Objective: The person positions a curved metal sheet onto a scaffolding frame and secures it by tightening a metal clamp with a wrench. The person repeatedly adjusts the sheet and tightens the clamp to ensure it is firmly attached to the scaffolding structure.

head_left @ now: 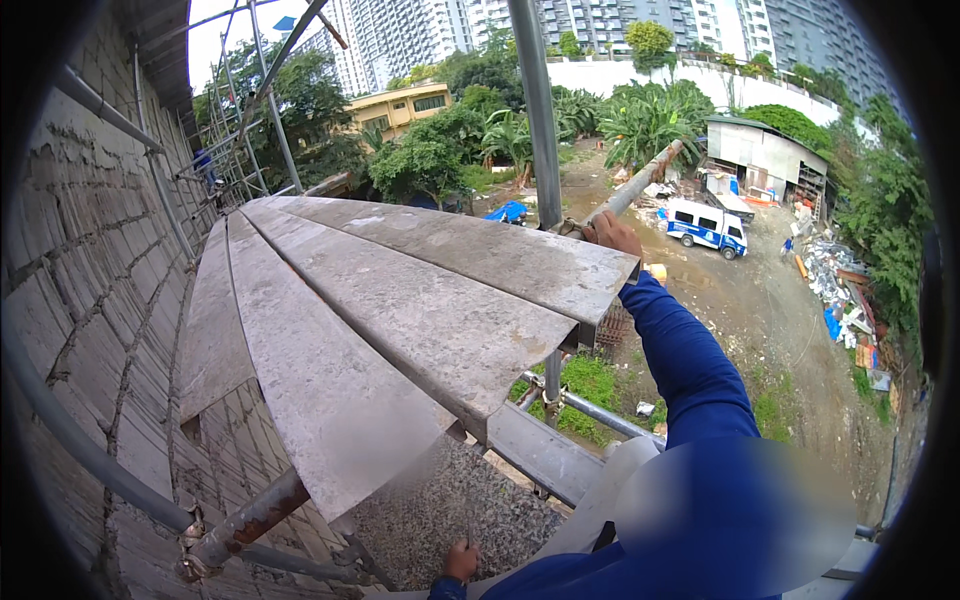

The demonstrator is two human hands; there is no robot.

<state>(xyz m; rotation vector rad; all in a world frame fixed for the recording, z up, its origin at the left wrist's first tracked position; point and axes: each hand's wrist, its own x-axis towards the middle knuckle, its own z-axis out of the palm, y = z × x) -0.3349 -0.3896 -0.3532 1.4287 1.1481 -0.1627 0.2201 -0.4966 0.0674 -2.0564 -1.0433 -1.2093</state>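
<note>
My right arm, in a blue sleeve, reaches out to the far edge of the metal scaffold planks point(430, 290). There my right hand point(612, 234) is closed around a scaffold pipe point(645, 178), beside the corner of the outermost plank and near an upright grey pole point(540, 120). Low in the view, my left hand point(462, 560) is below plank level, over a speckled grey surface point(430, 500). Its fingers look curled, and whatever they may hold is hidden. The planks lie side by side, with narrow gaps between them.
A concrete block wall point(90, 240) runs along the left, with a rusty pipe point(250, 515) crossing near it. Far below on the right are a dirt yard, a white and blue van point(705, 228), a shed point(765, 155) and piled debris point(835, 275). Another person point(203, 165) stands far along the scaffold.
</note>
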